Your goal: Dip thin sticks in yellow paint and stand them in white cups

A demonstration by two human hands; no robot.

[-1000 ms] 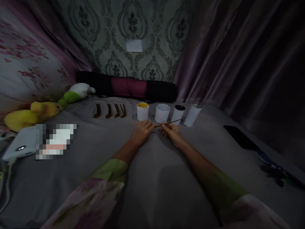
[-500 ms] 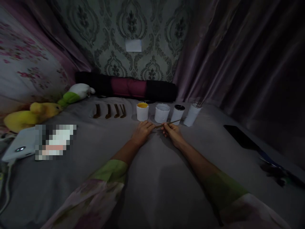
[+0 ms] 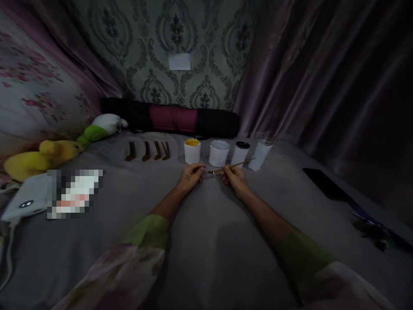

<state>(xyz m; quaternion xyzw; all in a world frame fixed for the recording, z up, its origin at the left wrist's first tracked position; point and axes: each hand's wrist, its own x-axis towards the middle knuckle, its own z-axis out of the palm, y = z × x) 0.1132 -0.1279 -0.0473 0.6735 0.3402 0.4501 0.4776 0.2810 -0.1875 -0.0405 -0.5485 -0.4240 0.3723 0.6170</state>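
My right hand (image 3: 234,177) pinches a thin paintbrush (image 3: 237,164), its dark bristle end pointing left and its handle reaching up to the right. Just left of the bristles is my left hand (image 3: 190,178), turned thumb side up with fingers closed. Whatever its fingertips may hold is too small and dark to make out. Small dark dots show on the back of this hand. Behind the hands stand a white tub with yellow inside (image 3: 192,155), a white tub with pale contents (image 3: 219,156), a white cup with a dark inside (image 3: 240,156) and a taller white holder with thin sticks (image 3: 259,156).
Several brown L-shaped pieces (image 3: 130,152) stand on the grey sheet left of the tubs. Plush toys (image 3: 41,159), a white power bank (image 3: 29,198) and a blurred-out item lie at left. A dark flat object (image 3: 325,184) is at right; a black-and-maroon roll (image 3: 174,119) lies behind.
My left hand has rolled from back-up to thumb-up, baring the dots. The brush's bristle end now shows clear of it. My right hand stays nearly in place.
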